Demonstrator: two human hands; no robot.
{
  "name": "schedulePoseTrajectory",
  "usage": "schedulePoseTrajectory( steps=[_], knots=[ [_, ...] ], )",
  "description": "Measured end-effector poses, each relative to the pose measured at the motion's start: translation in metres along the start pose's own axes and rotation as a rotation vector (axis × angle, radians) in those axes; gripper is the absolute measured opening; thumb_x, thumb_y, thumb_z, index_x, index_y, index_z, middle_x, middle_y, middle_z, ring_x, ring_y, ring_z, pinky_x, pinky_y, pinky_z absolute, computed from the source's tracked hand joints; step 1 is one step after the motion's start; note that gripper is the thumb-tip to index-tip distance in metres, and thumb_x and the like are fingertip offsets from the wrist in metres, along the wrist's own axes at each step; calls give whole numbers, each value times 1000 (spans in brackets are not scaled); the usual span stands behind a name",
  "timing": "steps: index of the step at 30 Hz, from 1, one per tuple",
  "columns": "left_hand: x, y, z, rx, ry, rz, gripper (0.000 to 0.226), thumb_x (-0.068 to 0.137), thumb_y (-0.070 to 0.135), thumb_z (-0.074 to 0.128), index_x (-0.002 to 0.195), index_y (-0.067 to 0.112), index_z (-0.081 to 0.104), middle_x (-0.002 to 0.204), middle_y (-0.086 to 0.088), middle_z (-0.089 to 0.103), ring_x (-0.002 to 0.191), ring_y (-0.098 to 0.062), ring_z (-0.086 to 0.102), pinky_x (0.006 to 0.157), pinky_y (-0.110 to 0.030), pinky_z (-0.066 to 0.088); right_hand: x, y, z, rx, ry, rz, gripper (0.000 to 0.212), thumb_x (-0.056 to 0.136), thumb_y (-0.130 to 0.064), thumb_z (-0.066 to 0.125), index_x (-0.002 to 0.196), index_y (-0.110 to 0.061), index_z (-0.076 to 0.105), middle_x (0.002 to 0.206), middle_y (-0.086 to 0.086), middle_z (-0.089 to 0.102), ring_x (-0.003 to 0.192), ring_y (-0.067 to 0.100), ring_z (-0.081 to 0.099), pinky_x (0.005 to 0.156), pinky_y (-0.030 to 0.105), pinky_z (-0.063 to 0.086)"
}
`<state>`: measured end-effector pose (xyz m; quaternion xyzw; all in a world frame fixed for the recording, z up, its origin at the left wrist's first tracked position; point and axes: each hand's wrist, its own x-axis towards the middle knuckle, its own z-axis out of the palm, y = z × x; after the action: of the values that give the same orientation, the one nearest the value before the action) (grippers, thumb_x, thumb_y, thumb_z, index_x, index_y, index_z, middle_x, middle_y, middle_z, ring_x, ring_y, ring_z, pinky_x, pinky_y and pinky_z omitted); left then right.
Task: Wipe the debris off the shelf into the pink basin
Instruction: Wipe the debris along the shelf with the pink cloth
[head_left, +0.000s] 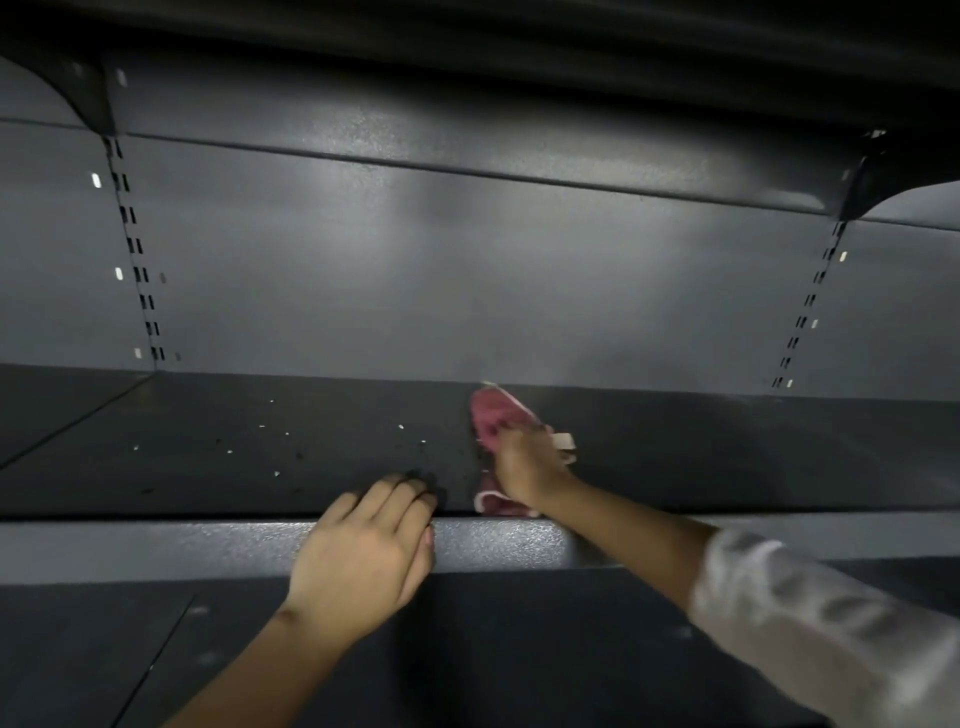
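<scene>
A dark grey metal shelf (727, 452) runs across the view. Small white and dark bits of debris (285, 441) lie scattered over its left and middle part. My right hand (524, 462) presses a pink cloth (491, 415) flat on the shelf, just right of the debris, with cloth showing in front of and behind the hand. My left hand (363, 551) rests on the shelf's front lip, its fingers laid over the edge onto the shelf top. No pink basin is in view.
A grey back panel (467, 291) with slotted uprights at left (137, 260) and right (810, 306) closes off the rear. Another shelf (519, 104) hangs overhead. A lower shelf surface (519, 649) lies below the front lip.
</scene>
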<state>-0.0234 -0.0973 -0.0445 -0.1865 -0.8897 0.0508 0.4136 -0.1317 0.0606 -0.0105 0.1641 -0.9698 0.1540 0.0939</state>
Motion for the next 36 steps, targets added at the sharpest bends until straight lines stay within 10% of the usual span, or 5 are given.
schedulePoseTrajectory(
  steps=[7, 17, 29, 36],
  knots=[
    [-5, -15, -10, -26, 20, -26, 36, 78, 27, 41, 86, 11, 72, 87, -4, 71, 84, -22, 68, 73, -29, 34, 16, -23, -14, 107, 55, 30, 42, 94, -1, 35, 126, -19, 55, 125, 22, 60, 104, 31, 64, 78, 23, 50],
    [-12, -38, -11, -61, -51, -107, 36, 77, 29, 41, 81, 12, 72, 85, -3, 70, 83, -22, 68, 70, -30, 36, 18, 101, -41, -187, -51, 395, 42, 98, -17, 29, 139, -11, 35, 147, 11, 40, 132, 30, 39, 109, 39, 28],
    [-16, -39, -7, 25, 35, -62, 36, 76, 28, 41, 76, 11, 73, 77, -3, 68, 67, -22, 61, 59, -30, 39, 50, -19, 8, 207, -116, -210, 31, 97, -14, 39, 118, -5, 60, 126, 16, 62, 115, 26, 58, 102, 31, 40],
    [-15, -37, -11, 41, 45, -32, 62, 97, 28, 16, 80, 10, 72, 77, -3, 67, 65, -23, 58, 61, -29, 29, 55, 103, -35, 245, 44, 11, 36, 99, -9, 31, 124, -7, 57, 126, 21, 60, 114, 33, 58, 93, 31, 43]
  ],
)
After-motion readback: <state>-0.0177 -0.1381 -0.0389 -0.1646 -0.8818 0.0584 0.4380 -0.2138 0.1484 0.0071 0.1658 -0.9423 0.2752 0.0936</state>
